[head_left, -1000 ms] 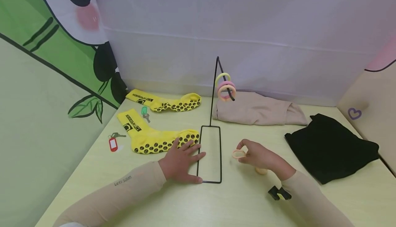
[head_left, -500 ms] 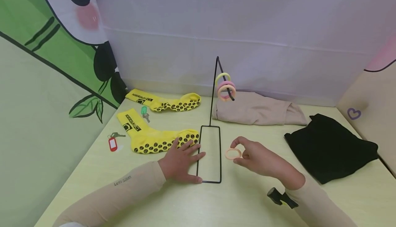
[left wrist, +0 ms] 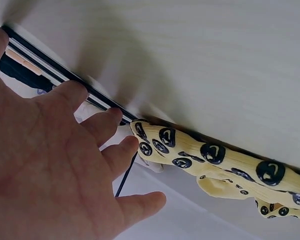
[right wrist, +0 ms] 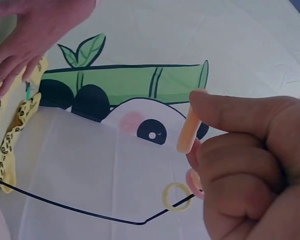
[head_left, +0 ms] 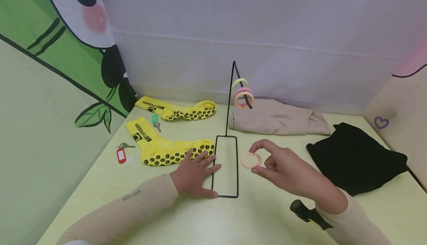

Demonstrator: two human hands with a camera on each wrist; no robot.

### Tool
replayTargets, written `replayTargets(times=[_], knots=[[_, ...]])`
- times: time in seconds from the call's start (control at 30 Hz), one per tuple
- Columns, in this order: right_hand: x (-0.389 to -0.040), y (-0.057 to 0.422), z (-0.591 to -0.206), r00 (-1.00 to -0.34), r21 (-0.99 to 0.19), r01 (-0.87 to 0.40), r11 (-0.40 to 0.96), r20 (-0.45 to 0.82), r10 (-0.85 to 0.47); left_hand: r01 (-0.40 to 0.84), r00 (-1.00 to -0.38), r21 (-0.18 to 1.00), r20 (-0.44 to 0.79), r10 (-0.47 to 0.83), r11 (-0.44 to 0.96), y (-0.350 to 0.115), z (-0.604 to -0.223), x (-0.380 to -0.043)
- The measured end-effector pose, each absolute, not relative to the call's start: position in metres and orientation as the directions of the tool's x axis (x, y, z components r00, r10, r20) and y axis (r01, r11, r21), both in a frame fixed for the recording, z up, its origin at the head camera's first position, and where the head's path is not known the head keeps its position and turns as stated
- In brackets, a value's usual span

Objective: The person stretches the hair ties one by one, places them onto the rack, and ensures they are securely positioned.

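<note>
My right hand (head_left: 287, 169) pinches a peach ring (head_left: 242, 162) between thumb and forefinger, held above the table to the right of the black wire stand (head_left: 237, 171). In the right wrist view that ring (right wrist: 189, 132) is seen edge-on. With fingers spread, my left hand (head_left: 194, 174) rests on the left side of the stand's rectangular base, also beside the toe of a yellow sock (head_left: 166, 150). From the stand's upper arm hang a yellow ring (head_left: 236, 83), a pink ring (head_left: 250, 89) and another peach ring (head_left: 236, 101).
A second yellow sock (head_left: 186, 112) lies farther back. Keys with a green tag (head_left: 155, 119) and a red tag (head_left: 121, 156) lie at the left. Behind the stand is a folded beige cloth (head_left: 280, 117); a black cloth (head_left: 357, 159) lies at the right.
My right hand has lifted the peach ring off the table area and carried it slightly left and up, turning it to face the head camera more. My left hand stays put.
</note>
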State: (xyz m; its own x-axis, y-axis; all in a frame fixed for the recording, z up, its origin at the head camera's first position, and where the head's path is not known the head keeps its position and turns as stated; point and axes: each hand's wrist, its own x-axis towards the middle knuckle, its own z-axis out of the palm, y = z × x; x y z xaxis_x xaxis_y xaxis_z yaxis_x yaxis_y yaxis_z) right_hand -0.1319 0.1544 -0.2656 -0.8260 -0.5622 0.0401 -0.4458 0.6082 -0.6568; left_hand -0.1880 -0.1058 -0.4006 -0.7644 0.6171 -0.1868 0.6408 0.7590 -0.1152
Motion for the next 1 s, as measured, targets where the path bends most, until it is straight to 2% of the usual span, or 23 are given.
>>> replayTargets(times=[0.13,0.43,0.6,0.7,0.8,1.0], knots=[[-0.128,0.153,-0.254,-0.828,-0.644,-0.491,0.587,0.135,-0.545,0.637,-0.768,-0.112,-0.188,0.613,0.763,-0.106,-0.398,-0.188],[-0.121,0.148,-0.235,-0.78,-0.56,-0.622,0.547,0.388,-0.491,0.635,-0.768,-0.121,-0.204,0.607,0.763,-0.106,-0.401,-0.189],[-0.121,0.147,-0.228,-0.687,-0.42,-0.714,0.56,0.574,-0.445,0.637,-0.766,-0.123,-0.209,0.608,0.761,-0.106,-0.4,-0.19],[-0.127,0.146,-0.225,-0.643,-0.351,-0.727,0.59,0.649,-0.407,0.638,-0.765,-0.127,-0.208,0.609,0.759,-0.106,-0.401,-0.19],[-0.133,0.142,-0.22,-0.628,-0.304,-0.713,0.631,0.678,-0.382,0.64,-0.765,-0.131,-0.208,0.61,0.757,-0.106,-0.401,-0.191],[-0.142,0.134,-0.213,-0.687,-0.324,-0.664,0.674,0.621,-0.377,0.635,-0.767,-0.131,-0.228,0.6,0.761,-0.105,-0.401,-0.19]])
